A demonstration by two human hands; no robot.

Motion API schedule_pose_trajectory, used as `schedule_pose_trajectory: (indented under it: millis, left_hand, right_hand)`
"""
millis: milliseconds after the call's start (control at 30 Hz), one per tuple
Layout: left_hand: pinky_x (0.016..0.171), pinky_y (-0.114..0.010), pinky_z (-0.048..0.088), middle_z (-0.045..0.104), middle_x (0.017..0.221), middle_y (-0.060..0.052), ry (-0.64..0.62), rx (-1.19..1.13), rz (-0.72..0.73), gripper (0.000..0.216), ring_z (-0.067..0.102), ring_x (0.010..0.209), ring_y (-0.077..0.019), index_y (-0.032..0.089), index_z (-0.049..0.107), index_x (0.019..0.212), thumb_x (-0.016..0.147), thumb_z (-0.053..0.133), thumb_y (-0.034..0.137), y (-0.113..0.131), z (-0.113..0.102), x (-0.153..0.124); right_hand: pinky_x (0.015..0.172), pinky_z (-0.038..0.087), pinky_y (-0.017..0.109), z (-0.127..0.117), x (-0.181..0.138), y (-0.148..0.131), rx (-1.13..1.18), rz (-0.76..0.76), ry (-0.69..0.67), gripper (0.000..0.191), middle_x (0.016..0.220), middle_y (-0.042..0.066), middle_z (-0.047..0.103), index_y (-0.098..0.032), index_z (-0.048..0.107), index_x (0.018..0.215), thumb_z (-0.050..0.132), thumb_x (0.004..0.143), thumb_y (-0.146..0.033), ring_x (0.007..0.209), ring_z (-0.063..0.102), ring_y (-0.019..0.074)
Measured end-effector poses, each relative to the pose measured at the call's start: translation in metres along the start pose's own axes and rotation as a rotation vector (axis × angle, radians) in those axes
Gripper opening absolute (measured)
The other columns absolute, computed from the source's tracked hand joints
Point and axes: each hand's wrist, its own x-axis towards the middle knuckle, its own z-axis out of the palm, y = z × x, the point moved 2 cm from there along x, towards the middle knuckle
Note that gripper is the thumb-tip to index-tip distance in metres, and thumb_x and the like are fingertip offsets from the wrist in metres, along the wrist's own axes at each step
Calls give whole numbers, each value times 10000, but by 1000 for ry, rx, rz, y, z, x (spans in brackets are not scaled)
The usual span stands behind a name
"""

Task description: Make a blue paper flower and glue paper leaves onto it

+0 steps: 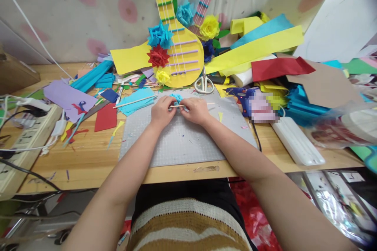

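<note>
Both my hands meet over the far part of a grey cutting mat [182,149]. My left hand [161,110] pinches one end of a thin wooden stick [209,104]. Fingers of my right hand [194,110] are closed on the same stick, which sticks out to the right beyond them. Just behind the fingertips shows a bit of crumpled light blue paper [176,97]; whether I touch it cannot be made out. A second wooden stick [135,101] lies on a light blue paper sheet [132,104] left of my left hand.
A yellow paper lute [188,55] with paper flowers leans at the back. White-handled scissors [204,84] lie before it. At right are a blue glue gun [246,98], a white power strip [299,141] and piled coloured paper [256,51]. Another power strip [32,145] stands left.
</note>
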Motion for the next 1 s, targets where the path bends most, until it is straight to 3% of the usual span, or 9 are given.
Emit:
schedule_pose_trajectory:
  millis: [133, 233, 367, 467, 700, 833, 1000]
  left_hand:
    - [684, -255, 412, 595, 858, -26, 33, 29, -81, 176, 553, 813, -154, 205, 561, 853, 694, 542, 133, 3, 1, -3]
    - [607, -244, 406, 580, 769, -9, 101, -87, -389, 138, 539, 678, -130, 193, 535, 829, 714, 573, 259, 3, 4, -8]
    - [418, -191, 337, 553, 618, 8, -10, -630, -832, 177, 430, 437, -65, 156, 535, 721, 766, 501, 324, 8, 11, -13]
    - [370, -162, 347, 599, 688, -17, -26, -980, -996, 136, 462, 429, -48, 135, 575, 787, 734, 541, 256, 15, 10, -13]
    - [374, -151, 427, 550, 581, 23, 74, -1157, -1027, 181, 515, 464, -58, 133, 557, 721, 608, 693, 169, 16, 10, -11]
    - [379, -139, 424, 539, 564, 43, 142, -1157, -1033, 159, 531, 454, -57, 141, 498, 691, 645, 650, 134, 15, 12, -11]
    - [387, -143, 425, 515, 534, 62, 228, -1169, -1044, 113, 471, 387, -28, 136, 489, 688, 677, 600, 113, 17, 10, -10]
  right_hand:
    - [635, 295, 266, 1, -1, 0, -18, -22, -15, 252, 831, 63, 670, -192, 633, 882, 425, 787, -296, 770, 574, 179]
    - [637, 295, 267, 2, 0, -2, -26, -25, -44, 237, 835, 65, 671, -191, 631, 872, 435, 777, -285, 781, 576, 182]
    - [642, 299, 267, 3, 1, -6, -37, 4, -66, 256, 847, 71, 673, -182, 622, 905, 422, 791, -294, 792, 580, 188]
    - [637, 298, 268, 5, 1, -8, -40, 16, -67, 255, 866, 63, 677, -188, 614, 916, 410, 801, -288, 800, 585, 188]
    - [603, 283, 276, 4, 1, -12, -71, 5, -102, 236, 869, 51, 675, -202, 603, 901, 405, 810, -293, 793, 594, 190]
    - [604, 280, 273, 3, 0, -12, -61, -10, -107, 220, 868, 51, 672, -197, 589, 884, 426, 810, -325, 801, 593, 189]
    - [592, 282, 263, -4, 1, -11, 8, 69, -118, 344, 814, 57, 669, -163, 487, 1032, 362, 864, -435, 728, 589, 183]
